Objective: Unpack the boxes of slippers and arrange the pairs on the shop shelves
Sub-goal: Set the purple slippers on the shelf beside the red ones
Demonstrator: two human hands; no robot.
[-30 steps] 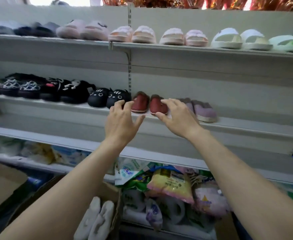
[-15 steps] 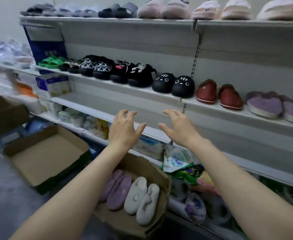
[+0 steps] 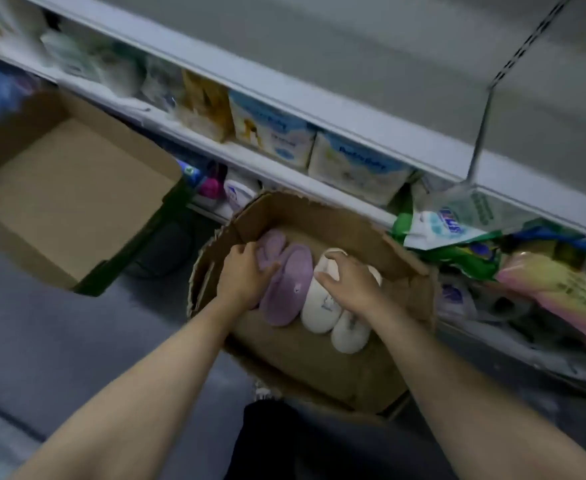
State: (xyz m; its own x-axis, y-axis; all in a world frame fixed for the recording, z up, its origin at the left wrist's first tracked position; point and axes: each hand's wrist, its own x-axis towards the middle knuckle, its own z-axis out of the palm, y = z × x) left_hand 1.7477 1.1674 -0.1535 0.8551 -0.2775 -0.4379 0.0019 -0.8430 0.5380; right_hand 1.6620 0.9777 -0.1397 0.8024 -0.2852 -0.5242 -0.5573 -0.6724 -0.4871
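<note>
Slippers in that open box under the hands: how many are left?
4 visible: two purple slippers on the left, under the left hand, and two white slippers on the right, under the right hand. More may sit hidden under the hands.

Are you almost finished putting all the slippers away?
Nearly, it seems. The other cardboard box on the floor is already empty. In hand: the left hand grips the purple slippers and the right hand grips the white slippers, both pairs in the torn box. Left to do: lift these two pairs out and set them on a shelf. No other slippers show in that box.
</note>
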